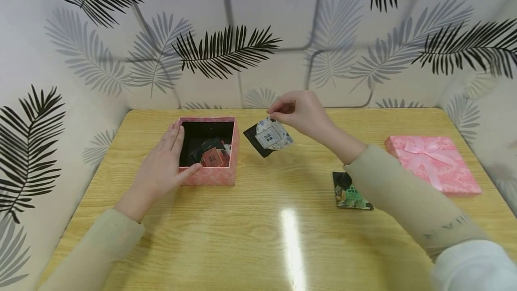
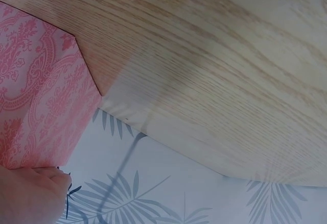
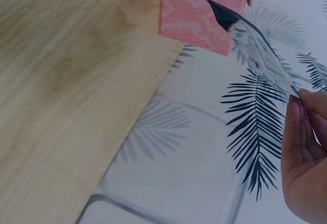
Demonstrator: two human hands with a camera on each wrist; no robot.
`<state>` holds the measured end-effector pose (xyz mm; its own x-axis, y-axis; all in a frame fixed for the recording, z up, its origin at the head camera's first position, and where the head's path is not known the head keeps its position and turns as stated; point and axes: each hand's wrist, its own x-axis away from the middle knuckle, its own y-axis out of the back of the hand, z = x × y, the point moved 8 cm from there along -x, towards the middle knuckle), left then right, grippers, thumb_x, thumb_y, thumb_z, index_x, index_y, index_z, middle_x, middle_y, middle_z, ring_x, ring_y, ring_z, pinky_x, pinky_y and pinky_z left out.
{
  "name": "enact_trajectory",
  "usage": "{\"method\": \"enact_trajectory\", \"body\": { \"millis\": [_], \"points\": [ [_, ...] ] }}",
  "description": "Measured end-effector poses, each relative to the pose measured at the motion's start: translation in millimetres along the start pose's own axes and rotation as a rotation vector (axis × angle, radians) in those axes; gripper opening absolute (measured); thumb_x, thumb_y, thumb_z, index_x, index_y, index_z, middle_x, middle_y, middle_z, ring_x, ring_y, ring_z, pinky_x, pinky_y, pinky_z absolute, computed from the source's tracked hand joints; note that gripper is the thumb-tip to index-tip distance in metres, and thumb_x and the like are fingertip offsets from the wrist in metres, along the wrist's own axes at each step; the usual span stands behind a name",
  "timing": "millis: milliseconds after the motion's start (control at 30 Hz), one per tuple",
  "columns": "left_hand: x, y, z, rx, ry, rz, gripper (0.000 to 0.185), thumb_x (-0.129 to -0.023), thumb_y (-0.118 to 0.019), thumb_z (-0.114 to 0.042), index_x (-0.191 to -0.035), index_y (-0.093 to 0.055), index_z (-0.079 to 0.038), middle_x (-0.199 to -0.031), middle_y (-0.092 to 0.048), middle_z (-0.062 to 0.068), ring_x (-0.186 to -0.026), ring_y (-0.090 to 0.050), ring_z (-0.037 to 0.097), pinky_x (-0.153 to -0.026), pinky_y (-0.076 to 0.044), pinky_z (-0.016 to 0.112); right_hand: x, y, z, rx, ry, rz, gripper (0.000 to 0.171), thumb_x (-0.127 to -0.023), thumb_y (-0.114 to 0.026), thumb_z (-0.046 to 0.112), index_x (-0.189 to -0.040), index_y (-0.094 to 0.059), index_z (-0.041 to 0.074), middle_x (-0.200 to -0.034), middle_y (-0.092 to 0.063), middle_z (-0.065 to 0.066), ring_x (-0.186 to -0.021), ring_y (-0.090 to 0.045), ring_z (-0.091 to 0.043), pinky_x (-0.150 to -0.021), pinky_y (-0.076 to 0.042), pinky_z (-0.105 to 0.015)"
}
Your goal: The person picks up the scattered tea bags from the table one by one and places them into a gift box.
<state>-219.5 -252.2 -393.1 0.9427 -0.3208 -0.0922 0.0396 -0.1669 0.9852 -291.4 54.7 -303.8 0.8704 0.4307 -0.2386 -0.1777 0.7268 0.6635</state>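
Observation:
My left hand (image 1: 163, 160) rests against an open pink box (image 1: 214, 175), fingers straight along its left rim and thumb across the front rim. Inside the black-lined box lie several small packets, among them one with a red label (image 1: 212, 158). Thumb and fingers of my right hand (image 1: 300, 111) pinch a flat packet (image 1: 269, 135) by its upper corner, above the table just right of the box. This packet is black at one end and floral white with a grey label. In the right wrist view, the packet (image 3: 258, 50) hangs tilted from the fingertips.
A dark packet with a green label (image 1: 351, 194) lies on the wooden table (image 1: 242, 237), partly behind the right sleeve. Farther right sits a pink lid (image 1: 440, 163) with a ribbon bow. Leaf-patterned covering (image 1: 282, 71) rises behind the table.

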Motion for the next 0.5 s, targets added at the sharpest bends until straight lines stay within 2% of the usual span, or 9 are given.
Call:
{"method": "enact_trajectory", "body": {
  "millis": [267,500],
  "points": [
    [-0.7,-1.9,-0.4,-0.017,-0.007,0.017,0.110,-0.102,-0.054,-0.068,-0.166,-0.012,0.009,-0.177,-0.010,0.026,-0.165,-0.013,0.044,-0.132,-0.024,0.058,-26,2,25,-0.004,0.062,-0.062,0.012,-0.098,-0.076,0.006,-0.105,-0.084,0.004,-0.103,-0.083,-0.013,-0.086,-0.078,-0.024,-0.077,-0.059,-0.026],
    [-0.5,-1.9,1.6,-0.007,0.002,0.006,0.109,-0.101,-0.054,-0.069,-0.167,-0.012,0.008,-0.177,-0.010,0.025,-0.165,-0.014,0.043,-0.132,-0.025,0.057,-45,-4,43,-0.086,0.034,-0.096,0.012,-0.098,-0.076,0.010,-0.106,-0.084,0.006,-0.104,-0.083,-0.011,-0.088,-0.077,-0.022,-0.077,-0.056,-0.022]
  ]
}}
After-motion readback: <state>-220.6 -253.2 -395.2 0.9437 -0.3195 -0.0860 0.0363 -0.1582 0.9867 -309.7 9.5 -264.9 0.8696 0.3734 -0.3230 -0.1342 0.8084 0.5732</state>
